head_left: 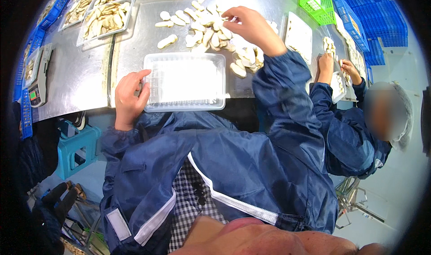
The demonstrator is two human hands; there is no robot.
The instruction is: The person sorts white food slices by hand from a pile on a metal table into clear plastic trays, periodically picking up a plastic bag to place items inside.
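A translucent plastic tray (184, 80) lies at the front edge of the steel table. My left hand (131, 95) grips its left end, fingers bent at the rim. Beyond it is a loose pile of pale, oblong slices, apparently mushroom (200, 26). My right hand (247, 28) reaches over the right side of this pile, fingers curled down among the slices; what is between the fingertips is too small to make out. Another heap of slices (247, 57) lies below my right wrist, beside the tray.
Filled trays (103, 19) and a scale (39, 75) sit left on the steel table (85, 89). Green (316, 4) and blue crates (377, 21) stand right. A co-worker in a hairnet (345, 134) handles slices at the right, by white trays (298, 37). A teal stool (76, 149) is below left.
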